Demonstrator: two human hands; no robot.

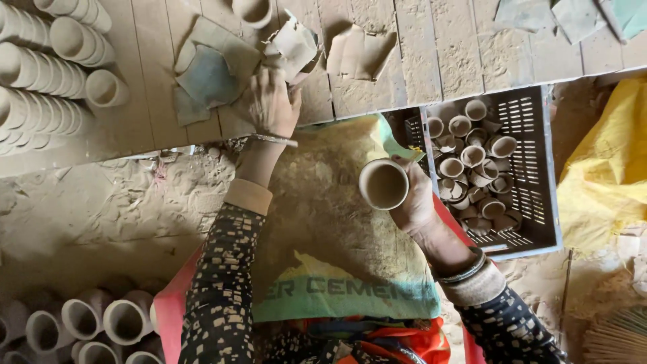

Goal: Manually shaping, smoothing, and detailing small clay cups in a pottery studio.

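Note:
My right hand (416,202) grips a small unfired clay cup (383,183), its mouth turned up toward me, above a dusty sack (323,229) spread over my lap. My left hand (271,102) reaches forward onto the wooden board (404,61) and rests on a pile of torn paper and cloth scraps (216,67), fingers spread over them. Whether it has hold of a scrap is hidden by the hand itself.
A dark plastic crate (539,175) with several clay cups stands at my right. Rows of stacked cups (47,74) lie on the board at far left, more cups (87,320) at lower left. A yellow sack (606,168) sits at far right.

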